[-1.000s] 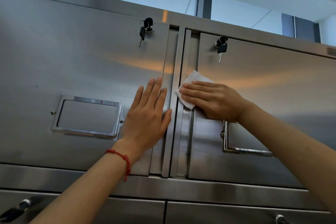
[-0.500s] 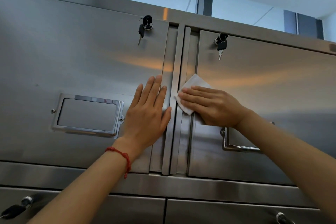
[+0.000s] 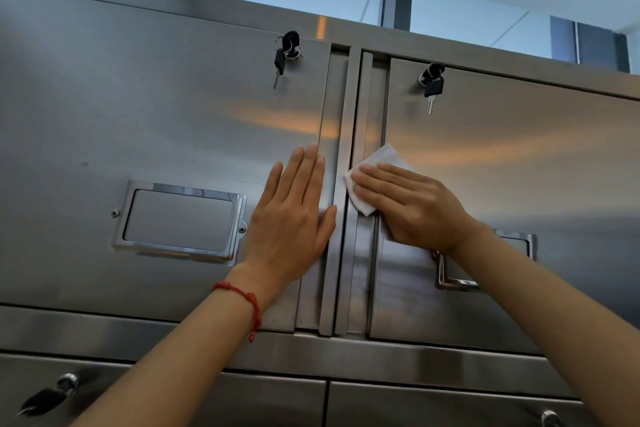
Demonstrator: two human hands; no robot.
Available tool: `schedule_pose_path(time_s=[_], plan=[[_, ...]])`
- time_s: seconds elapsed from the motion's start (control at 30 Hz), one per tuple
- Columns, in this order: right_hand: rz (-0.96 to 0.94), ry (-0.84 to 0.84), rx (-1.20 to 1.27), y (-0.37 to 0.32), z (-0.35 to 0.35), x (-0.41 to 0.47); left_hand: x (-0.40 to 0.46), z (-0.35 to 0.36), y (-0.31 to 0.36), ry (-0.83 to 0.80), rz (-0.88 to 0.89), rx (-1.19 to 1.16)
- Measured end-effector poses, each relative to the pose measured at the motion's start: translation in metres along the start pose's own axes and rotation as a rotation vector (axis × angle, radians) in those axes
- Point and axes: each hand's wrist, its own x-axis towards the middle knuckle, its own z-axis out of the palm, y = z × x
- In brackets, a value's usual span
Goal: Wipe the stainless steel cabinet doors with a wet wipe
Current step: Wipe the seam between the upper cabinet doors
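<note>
Two stainless steel cabinet doors face me: the left door (image 3: pixel 156 121) and the right door (image 3: pixel 519 156). My left hand (image 3: pixel 294 218) lies flat with straight fingers on the left door's right edge, a red string on its wrist. My right hand (image 3: pixel 408 204) presses a white wet wipe (image 3: pixel 377 163) with straight fingers against the left edge of the right door, beside the vertical handle strips (image 3: pixel 346 184). Part of the wipe is hidden under the palm.
Keys hang from a lock on the left door (image 3: pixel 285 55) and on the right door (image 3: pixel 431 83). A chrome label frame (image 3: pixel 180 222) sits on the left door; another (image 3: pixel 485 263) is partly behind my right wrist. Lower doors with locks (image 3: pixel 65 385) lie below.
My right hand with the wipe has slid slightly down along the right door's left edge. My left hand has stayed flat in place.
</note>
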Motion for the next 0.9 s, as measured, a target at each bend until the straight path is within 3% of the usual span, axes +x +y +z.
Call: schedule_pose_path(time_s=[0.9], plan=[[0.054, -0.020, -0.046, 0.003, -0.004, 0.014, -0.001, 0.001, 0.000, -0.002, 0.006, 0.011]])
